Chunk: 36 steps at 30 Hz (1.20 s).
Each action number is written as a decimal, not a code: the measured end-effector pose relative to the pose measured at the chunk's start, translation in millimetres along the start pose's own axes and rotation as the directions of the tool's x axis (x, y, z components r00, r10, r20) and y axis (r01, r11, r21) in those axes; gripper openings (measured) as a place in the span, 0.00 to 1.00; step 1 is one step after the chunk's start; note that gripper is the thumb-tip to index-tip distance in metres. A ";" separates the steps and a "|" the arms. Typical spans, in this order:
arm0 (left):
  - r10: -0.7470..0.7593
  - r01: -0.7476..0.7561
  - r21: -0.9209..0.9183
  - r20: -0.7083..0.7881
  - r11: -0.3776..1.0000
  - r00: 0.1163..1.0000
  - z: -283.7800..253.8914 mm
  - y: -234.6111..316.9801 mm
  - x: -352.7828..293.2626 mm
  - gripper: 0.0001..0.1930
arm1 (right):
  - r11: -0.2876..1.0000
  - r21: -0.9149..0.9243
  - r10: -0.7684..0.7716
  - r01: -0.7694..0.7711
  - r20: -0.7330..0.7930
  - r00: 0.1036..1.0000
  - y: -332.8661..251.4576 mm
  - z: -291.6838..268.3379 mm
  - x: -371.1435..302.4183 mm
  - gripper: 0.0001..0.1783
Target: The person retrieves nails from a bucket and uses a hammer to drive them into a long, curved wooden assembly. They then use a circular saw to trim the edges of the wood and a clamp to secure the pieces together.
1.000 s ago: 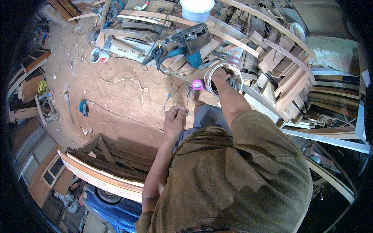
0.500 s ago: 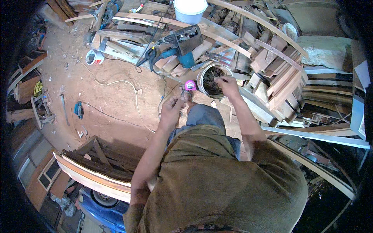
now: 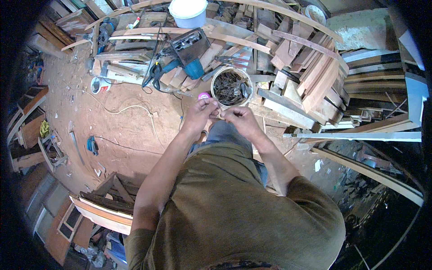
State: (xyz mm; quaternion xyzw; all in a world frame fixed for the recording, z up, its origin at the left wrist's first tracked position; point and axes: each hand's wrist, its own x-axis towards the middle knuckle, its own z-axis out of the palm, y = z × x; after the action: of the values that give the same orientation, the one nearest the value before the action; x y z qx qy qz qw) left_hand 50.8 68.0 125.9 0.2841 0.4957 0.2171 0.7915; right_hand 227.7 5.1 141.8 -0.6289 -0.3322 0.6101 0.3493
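Observation:
My left hand [image 3: 200, 116] and my right hand [image 3: 243, 121] are close together over my lap, fingertips nearly meeting. Both are closed in a pinch; what sits between the fingers is too small to make out, though it may be a thin nail-like piece. Just beyond them stands a round white bucket [image 3: 213, 85], filled with thin, dark, rusty-looking nails [image 3: 229, 87]. A pink tape measure [image 3: 204, 96] lies against the bucket's left side, partly behind my left hand.
Stacked wood offcuts [image 3: 315, 83] rise at the right. A teal-and-black power tool [image 3: 192, 67] rests on planks beyond the bucket, near a large white tub [image 3: 187, 13]. A pale cord [image 3: 130, 106] and a small white pot [image 3: 100, 84] lie on the dirt floor at left.
My right hand has come out from over the bucket and back beside my left hand. The nails in the bucket now show fully. The whole view has shifted slightly.

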 end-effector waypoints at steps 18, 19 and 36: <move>-0.128 0.115 -0.112 -0.118 0.987 0.985 -25.3 -32.3 -15.6 0.09 | 0.659 -0.741 -0.137 0.127 0.047 0.989 40.6 -24.9 179.8 0.18; -0.145 0.133 -0.107 -0.110 0.985 0.983 -19.3 -25.6 -16.6 0.08 | 0.580 -0.811 -0.074 0.075 0.040 0.996 53.7 -27.2 202.0 0.19; -0.084 0.016 -0.296 -0.218 0.955 0.972 -47.4 -57.9 -29.9 0.09 | 0.013 -0.813 0.406 0.582 0.536 0.740 124.2 -25.3 272.4 0.14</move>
State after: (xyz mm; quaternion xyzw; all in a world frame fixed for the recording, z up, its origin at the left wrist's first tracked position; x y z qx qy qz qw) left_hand -1.0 17.4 90.6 0.1248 0.5527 0.2989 0.7679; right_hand 261.5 167.7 -108.6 -0.3933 -0.7998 0.3421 -0.2977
